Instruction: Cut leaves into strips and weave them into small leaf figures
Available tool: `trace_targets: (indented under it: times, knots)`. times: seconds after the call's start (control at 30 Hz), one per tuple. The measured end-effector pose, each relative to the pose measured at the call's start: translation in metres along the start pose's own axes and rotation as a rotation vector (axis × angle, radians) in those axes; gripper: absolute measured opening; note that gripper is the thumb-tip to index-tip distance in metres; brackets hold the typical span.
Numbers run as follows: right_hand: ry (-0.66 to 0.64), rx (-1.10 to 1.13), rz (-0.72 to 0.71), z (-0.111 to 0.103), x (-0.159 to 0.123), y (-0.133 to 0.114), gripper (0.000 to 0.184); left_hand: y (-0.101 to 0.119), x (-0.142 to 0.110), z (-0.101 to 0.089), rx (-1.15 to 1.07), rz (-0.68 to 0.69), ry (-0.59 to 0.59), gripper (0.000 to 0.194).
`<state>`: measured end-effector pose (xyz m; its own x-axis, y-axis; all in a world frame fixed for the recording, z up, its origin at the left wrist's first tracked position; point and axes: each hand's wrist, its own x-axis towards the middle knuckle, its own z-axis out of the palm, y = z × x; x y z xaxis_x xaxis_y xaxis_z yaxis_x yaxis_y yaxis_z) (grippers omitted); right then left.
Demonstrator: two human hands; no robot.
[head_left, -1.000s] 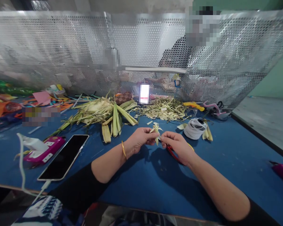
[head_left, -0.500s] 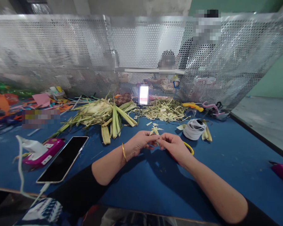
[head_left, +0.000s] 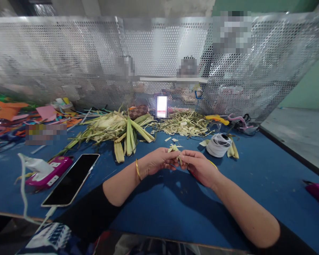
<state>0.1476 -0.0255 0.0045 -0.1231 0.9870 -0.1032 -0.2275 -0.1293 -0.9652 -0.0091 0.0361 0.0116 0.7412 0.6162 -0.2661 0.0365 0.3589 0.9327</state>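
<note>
- The left hand (head_left: 161,159) and right hand (head_left: 198,165) meet left of the spool of white string (head_left: 218,148), each with fingertips closed on a small folded husk piece (head_left: 174,148).
- A yellow-and-red handle (head_left: 213,164) (mostly hidden by the right hand) lies nearer the wearer than the spool.
- Shredded husk strips (head_left: 186,124) lie beyond the spool, to its left; the leafy husk pile (head_left: 106,126) is farther left.
- The smartphone (head_left: 71,180) and magenta power strip (head_left: 51,173) lie well left of the spool, nearer the wearer.
</note>
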Motion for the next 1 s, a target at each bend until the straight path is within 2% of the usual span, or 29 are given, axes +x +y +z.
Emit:
trace_targets:
  times: [0.13, 0.33, 0.57, 0.77, 1.0]
  knots:
    - [0.005, 0.018, 0.003, 0.0003, 0.0003, -0.0009, 0.028, -0.0010, 0.0003, 0.0002, -0.039, 0.002, 0.019, 0.043]
    - [0.033, -0.113, -0.089, -0.0016, 0.0031, 0.0047, 0.027, -0.0037, 0.0038, 0.0016, -0.064, 0.020, 0.155, 0.041]
    - [0.010, 0.033, -0.015, -0.0001, 0.0022, 0.0002, 0.028, -0.0024, 0.0023, 0.0000, -0.060, 0.006, 0.003, 0.039]
    - [0.010, 0.061, -0.011, 0.0004, 0.0012, -0.0017, 0.029, -0.0026, 0.0033, -0.0014, -0.091, 0.034, 0.044, 0.034]
    - [0.091, -0.218, -0.160, -0.0018, 0.0028, 0.0004, 0.028, 0.0007, 0.0025, 0.0016, -0.105, 0.052, 0.166, 0.021]
